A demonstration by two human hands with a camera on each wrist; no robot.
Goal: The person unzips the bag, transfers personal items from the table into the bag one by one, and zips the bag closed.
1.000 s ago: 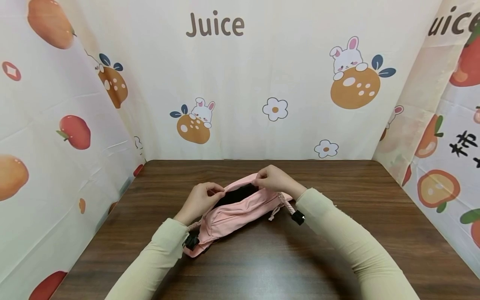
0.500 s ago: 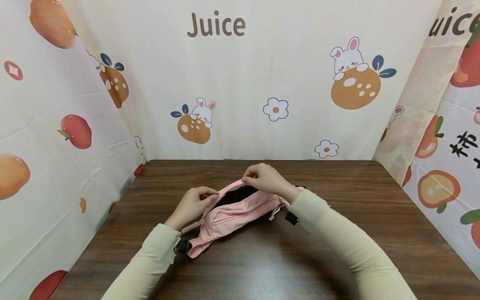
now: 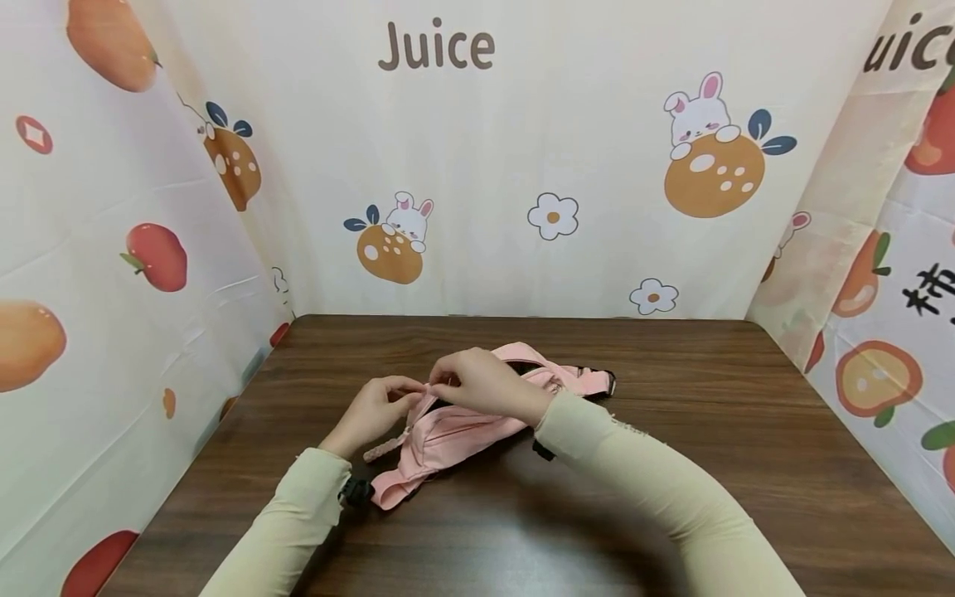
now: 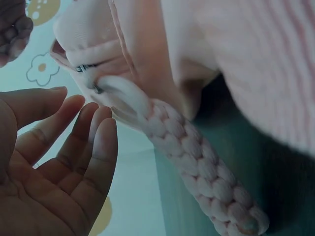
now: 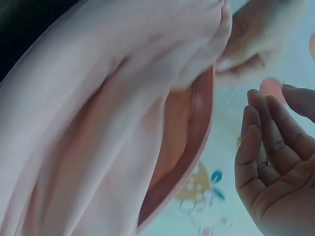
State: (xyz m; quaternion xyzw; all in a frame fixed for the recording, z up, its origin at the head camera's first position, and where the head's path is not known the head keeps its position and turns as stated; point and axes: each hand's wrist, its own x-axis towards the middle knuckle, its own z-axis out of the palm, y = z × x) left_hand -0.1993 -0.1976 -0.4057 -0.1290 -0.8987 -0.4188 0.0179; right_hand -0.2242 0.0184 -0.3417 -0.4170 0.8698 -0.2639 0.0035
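A pink fabric waist bag [image 3: 462, 435] lies aslant on the table, its dark opening partly spread along the top. My left hand [image 3: 373, 414] pinches the left end of the opening's rim. Right beside it, my right hand [image 3: 488, 385] has thumb and index fingertips together at the same end of the rim, its forearm crossing over the bag. In the left wrist view a thick pink braided cord [image 4: 197, 167] hangs from the bag's end. A loose strap end [image 3: 391, 489] sticks out at front left, and another strap [image 3: 593, 381] lies at the right.
The brown wooden table [image 3: 671, 464] stretches around the bag on all sides. Fruit- and rabbit-printed curtains [image 3: 477, 166] stand behind it and along its left and right edges. Small black devices [image 3: 356, 492] sit at both wrists.
My right hand has moved left along the rim, from the middle of the opening to my left hand. The left hand has shifted slightly left. The bag's right strap has come into view.
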